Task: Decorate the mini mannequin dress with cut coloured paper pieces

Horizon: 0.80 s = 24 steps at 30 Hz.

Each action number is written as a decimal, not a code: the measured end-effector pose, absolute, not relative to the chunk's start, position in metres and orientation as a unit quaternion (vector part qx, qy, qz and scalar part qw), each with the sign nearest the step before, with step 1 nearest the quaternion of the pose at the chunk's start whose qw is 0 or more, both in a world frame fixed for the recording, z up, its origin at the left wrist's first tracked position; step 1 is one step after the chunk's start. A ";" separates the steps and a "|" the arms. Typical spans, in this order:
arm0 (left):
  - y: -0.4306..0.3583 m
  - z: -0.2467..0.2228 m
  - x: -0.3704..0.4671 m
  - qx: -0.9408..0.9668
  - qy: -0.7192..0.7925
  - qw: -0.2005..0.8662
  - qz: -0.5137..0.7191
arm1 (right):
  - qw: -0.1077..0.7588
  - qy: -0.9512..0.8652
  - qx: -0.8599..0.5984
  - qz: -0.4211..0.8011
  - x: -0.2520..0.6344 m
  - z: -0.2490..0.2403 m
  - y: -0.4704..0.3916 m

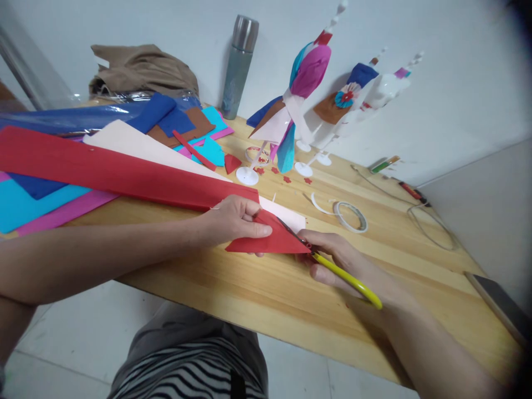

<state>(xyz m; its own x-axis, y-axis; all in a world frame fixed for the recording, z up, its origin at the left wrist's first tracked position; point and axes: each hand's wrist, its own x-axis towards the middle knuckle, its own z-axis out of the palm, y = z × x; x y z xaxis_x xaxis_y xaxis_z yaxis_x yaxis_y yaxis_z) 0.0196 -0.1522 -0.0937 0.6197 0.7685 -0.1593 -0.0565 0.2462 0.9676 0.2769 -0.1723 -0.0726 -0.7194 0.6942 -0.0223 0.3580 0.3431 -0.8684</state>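
My left hand (239, 221) is closed on a folded piece of red paper (280, 235), thumb on top, above the table's near side. Yellow-handled scissors (347, 280) are gripped in my right hand (341, 257), their blades at the red piece's upper right edge. Beyond my left hand, a long red sheet (124, 174) runs off to the left. A pale pink sheet (286, 213) lies flat just behind the scissor blades. Part of my right hand's fingers is hidden by the scissors and paper.
Paper-dressed figures on white stands (248, 176) stand at the back. Small red flower cutouts (286, 179), a tape roll (361, 221) and a cable (432, 235) lie on the table (199, 299). Coloured sheets (41, 205), a brown cloth (145, 72) and a flask (239, 72) are left and behind.
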 end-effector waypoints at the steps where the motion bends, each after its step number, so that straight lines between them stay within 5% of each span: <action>1: -0.153 -0.093 0.020 0.543 0.331 0.717 0.285 | 0.181 -0.801 -0.326 0.468 0.276 -0.073 -0.172; 24: -0.157 -0.084 0.020 0.581 0.352 0.688 0.256 | 0.172 -0.781 -0.338 0.496 0.277 -0.079 -0.171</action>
